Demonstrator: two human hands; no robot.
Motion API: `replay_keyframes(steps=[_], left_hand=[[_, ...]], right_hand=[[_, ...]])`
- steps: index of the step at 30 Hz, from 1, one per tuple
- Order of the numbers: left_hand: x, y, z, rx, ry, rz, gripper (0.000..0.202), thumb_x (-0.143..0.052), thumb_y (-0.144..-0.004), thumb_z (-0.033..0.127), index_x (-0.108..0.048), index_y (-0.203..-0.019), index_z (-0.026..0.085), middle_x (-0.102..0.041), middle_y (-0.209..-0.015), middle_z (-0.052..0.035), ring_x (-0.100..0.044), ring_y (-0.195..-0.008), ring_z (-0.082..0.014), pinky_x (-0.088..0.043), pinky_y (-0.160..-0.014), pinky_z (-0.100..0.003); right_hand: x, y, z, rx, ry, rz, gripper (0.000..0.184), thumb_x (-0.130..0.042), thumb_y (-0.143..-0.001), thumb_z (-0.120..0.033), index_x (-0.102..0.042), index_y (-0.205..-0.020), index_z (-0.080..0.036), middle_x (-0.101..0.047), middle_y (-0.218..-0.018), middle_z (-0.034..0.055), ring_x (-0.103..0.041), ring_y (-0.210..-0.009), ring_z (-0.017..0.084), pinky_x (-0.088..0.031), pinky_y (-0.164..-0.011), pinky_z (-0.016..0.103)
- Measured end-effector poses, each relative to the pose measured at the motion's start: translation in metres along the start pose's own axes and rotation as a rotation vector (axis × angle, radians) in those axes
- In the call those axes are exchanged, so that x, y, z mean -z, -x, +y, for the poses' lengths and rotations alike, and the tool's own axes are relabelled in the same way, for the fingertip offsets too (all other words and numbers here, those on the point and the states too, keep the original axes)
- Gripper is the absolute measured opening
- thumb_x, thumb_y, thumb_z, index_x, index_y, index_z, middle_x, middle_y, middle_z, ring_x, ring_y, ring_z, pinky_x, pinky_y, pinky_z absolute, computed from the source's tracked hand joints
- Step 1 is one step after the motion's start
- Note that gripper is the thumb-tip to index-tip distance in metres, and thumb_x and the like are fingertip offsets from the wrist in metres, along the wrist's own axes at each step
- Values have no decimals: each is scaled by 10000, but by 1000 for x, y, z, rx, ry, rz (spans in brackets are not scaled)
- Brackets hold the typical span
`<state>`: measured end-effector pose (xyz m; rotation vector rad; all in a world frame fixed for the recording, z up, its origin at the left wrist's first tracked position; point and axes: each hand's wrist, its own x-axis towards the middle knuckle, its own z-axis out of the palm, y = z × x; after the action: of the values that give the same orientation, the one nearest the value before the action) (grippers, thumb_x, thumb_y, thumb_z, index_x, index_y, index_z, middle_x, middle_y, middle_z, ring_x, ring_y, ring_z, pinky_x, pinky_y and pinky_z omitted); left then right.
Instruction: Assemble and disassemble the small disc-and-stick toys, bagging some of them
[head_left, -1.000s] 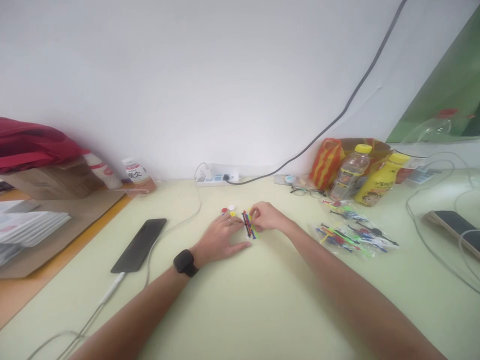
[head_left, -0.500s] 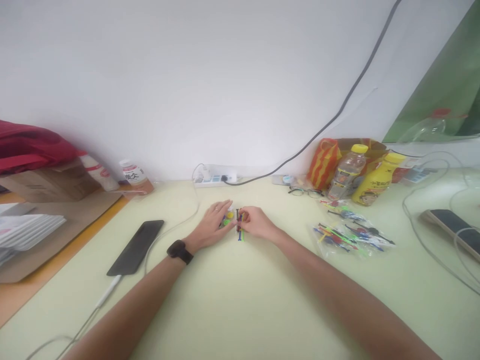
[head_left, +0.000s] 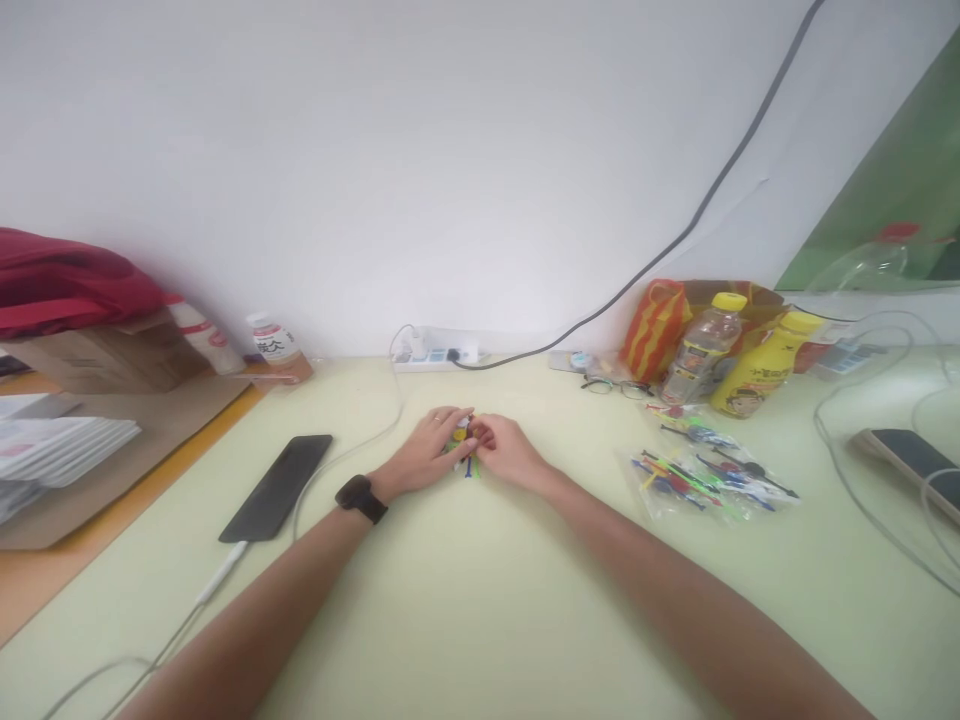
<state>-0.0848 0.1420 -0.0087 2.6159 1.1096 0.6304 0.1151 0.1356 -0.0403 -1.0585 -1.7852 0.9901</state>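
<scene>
Near the back middle of the table, my two hands come together around small coloured plastic pieces. My left hand [head_left: 426, 452], with a dark watch on the wrist, lies low with its fingers stretched out and its thumb apart. Between that thumb and the fingers are yellow and green round pieces [head_left: 460, 435]. From the right, my right hand [head_left: 508, 450] meets it, fingers curled in a pinch on thin plastic sticks [head_left: 469, 468]. Blue and green stick ends show below the fingertips; the rest of the bunch is hidden by the hands.
Clear bags of coloured plastic sticks [head_left: 712, 470] lie to the right. Behind them stand a yellow bottle [head_left: 761, 370] and a clear bottle [head_left: 701, 350], beside glasses [head_left: 615, 387]. A power strip [head_left: 435, 360] sits against the wall. A cabled black phone [head_left: 277, 488] lies left.
My right hand has moved slightly left with the sticks, closer to the left hand and the round pieces. Less of the sticks shows now. The view has shifted a little.
</scene>
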Motion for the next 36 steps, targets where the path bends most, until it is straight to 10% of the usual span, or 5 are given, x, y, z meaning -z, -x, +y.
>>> replay_keyframes(steps=[7,15,19,24,36], left_hand=[[1,2,3,-58,-45,21,495,-506,-1053,429,-485,-1526,285,-552,-1477,-114,-495,-1374,-294,-433,-1155,-497],[-1,2,12,-167,-154,-75,464,-561,-1013,496,-597,-1447,339,-539,-1534,-77,-410,-1472,-365,-343,-1202,-586],[-3,3,14,-149,-184,-90,507,-551,-1007,538,-577,-1460,311,-553,-1514,-96,-413,-1467,-356,-282,-1223,-605],[-4,3,16,-154,-164,-70,515,-572,-992,538,-577,-1448,298,-573,-1484,-99,-436,-1446,-346,-288,-1223,-590],[8,1,33,-119,-170,54,485,-559,-997,515,-587,-1420,278,-570,-1491,-97,-427,-1448,-351,-292,-1217,-570]], right_hand=[[21,-2,-15,44,55,-72,328,-541,-864,-35,-680,-1129,-170,-740,-981,53,-699,-801,145,-566,-755,261],[200,38,-83,-65,608,117,189,-590,-965,-260,-726,-1089,-216,-750,-1110,75,-697,-950,196,-526,-828,281],[251,93,-62,-501,956,13,170,-591,-945,-303,-705,-865,-205,-748,-961,95,-701,-846,244,-498,-728,329],[250,139,-25,-834,1069,-70,331,-567,-948,-473,-639,-785,-194,-739,-997,150,-708,-909,310,-478,-732,381],[194,107,-40,-515,942,75,278,-426,-1035,-388,-551,-871,-202,-716,-897,105,-663,-834,240,-368,-646,307]])
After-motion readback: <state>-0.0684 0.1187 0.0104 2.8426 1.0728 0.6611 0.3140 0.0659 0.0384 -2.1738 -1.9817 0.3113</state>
